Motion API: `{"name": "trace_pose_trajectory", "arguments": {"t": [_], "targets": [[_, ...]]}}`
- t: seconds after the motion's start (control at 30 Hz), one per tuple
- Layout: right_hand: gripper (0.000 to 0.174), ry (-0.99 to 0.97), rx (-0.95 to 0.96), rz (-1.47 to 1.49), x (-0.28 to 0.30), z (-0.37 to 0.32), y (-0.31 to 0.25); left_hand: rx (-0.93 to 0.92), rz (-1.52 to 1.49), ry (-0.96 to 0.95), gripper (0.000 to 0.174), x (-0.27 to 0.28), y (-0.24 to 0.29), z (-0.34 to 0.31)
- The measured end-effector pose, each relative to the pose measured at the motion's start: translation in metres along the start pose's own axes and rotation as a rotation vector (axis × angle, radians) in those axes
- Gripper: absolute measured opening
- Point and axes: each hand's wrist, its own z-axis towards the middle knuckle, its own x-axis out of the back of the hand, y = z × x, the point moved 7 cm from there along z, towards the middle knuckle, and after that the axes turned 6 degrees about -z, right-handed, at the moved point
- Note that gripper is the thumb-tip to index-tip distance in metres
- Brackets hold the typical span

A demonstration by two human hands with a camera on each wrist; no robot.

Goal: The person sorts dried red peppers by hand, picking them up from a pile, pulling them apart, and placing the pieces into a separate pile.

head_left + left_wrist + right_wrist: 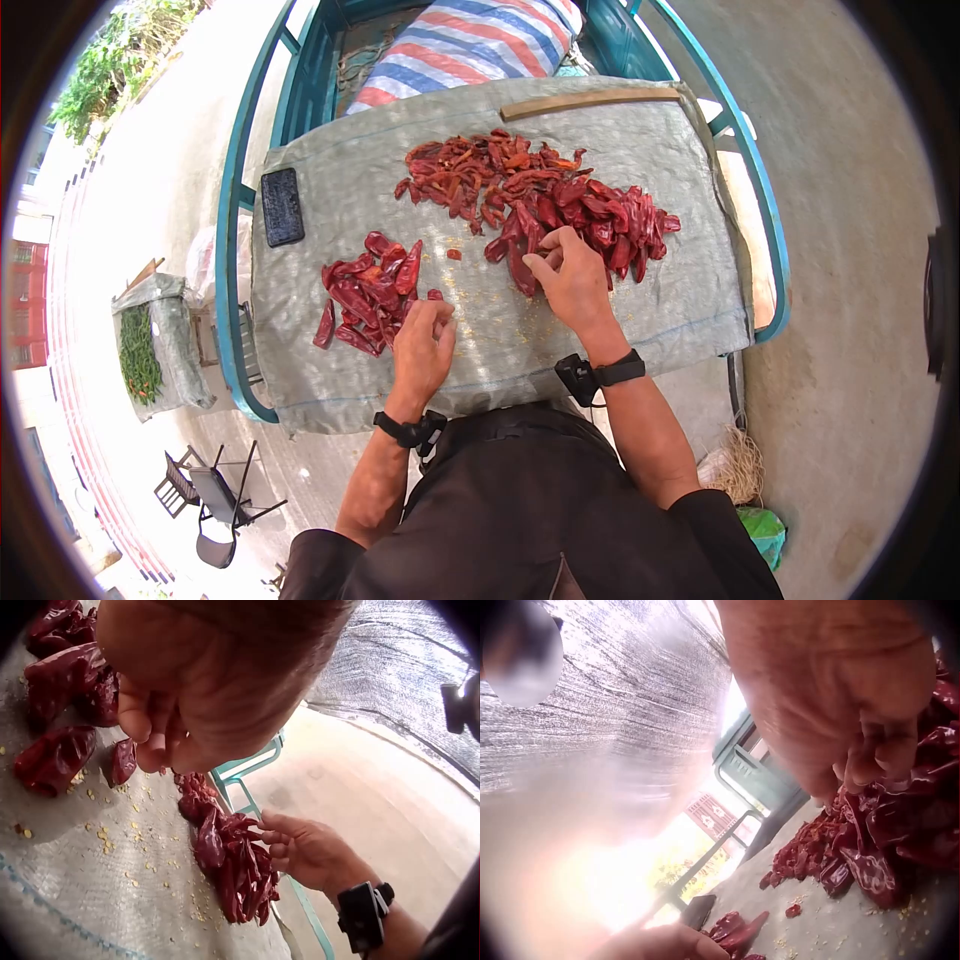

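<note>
My right hand (578, 285) reaches over the larger pile of dried red chili peppers (625, 225). Its bent fingers hover at the pile's near edge, beside a long dark pepper (520, 270), with no pepper visibly gripped. Seen from the left wrist, the fingers of this right hand (311, 851) are loosely bent at the heap. My left hand (425, 345) is by the smaller pile of whole chilies (372, 290), fingers loosely curled, thumb near the fingertips, nothing visible between them. A short chili piece (124, 761) lies on the cloth just below those fingers.
Smaller, shriveled orange-red chilies (460, 170) spread behind the larger pile. A grey woven cloth (500, 375) bears scattered yellow seeds, a black phone (282, 207) and a wooden strip (590, 102). Teal metal rails (232, 290) flank it; a striped sack (470, 45) lies beyond.
</note>
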Motion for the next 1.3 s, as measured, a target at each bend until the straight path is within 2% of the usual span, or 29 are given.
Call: {"name": "trace_pose_trajectory", "arguments": {"t": [0.1, 0.2, 0.3, 0.47, 0.57, 0.7, 0.8, 0.9, 1.0, 1.1, 1.2, 1.3], "targets": [[0.026, 0.023, 0.007, -0.049, 0.003, -0.002, 0.009, 0.078, 0.016, 0.023, 0.021, 0.005, -0.009, -0.007], [0.019, -0.011, -0.030, -0.020, 0.000, -0.010, 0.017, 0.059, 0.103, 0.082, 0.021, 0.014, -0.012, -0.014], [0.017, -0.035, 0.066, -0.029, -0.001, -0.018, 0.009, 0.103, 0.229, 0.164, 0.022, 0.023, -0.023, -0.021], [0.019, -0.242, 0.004, 0.090, -0.013, -0.033, -0.011, 0.088, 0.363, 0.071, 0.028, 0.012, -0.016, -0.013], [0.021, -0.387, 0.149, 0.074, -0.029, -0.044, -0.021, 0.097, 0.426, -0.011, 0.032, -0.002, -0.005, 0.000], [0.021, -0.466, 0.177, 0.053, -0.042, -0.052, -0.030, 0.117, 0.484, -0.083, 0.037, -0.018, -0.016, 0.013], [0.023, -0.519, 0.148, 0.011, -0.048, -0.055, -0.026, 0.075, 0.475, -0.058, 0.038, -0.023, -0.025, 0.016], [0.025, -0.556, 0.079, 0.009, -0.056, -0.058, -0.012, 0.037, 0.369, -0.043, 0.032, -0.024, -0.027, 0.016], [0.027, -0.514, 0.044, 0.101, -0.062, -0.060, 0.000, 0.263, -0.107, -0.109, 0.026, -0.028, -0.027, 0.013], [0.027, -0.465, -0.039, 0.237, -0.070, -0.061, 0.010, 0.390, -0.580, -0.117, 0.019, -0.049, -0.041, 0.005], [0.028, -0.520, -0.112, 0.282, -0.082, -0.064, 0.021, 0.478, -0.787, -0.145, 0.013, -0.061, -0.041, -0.003], [0.027, -0.487, -0.144, 0.273, -0.082, -0.065, 0.027, 0.549, -0.790, -0.163, 0.010, -0.062, -0.040, -0.004]]}}
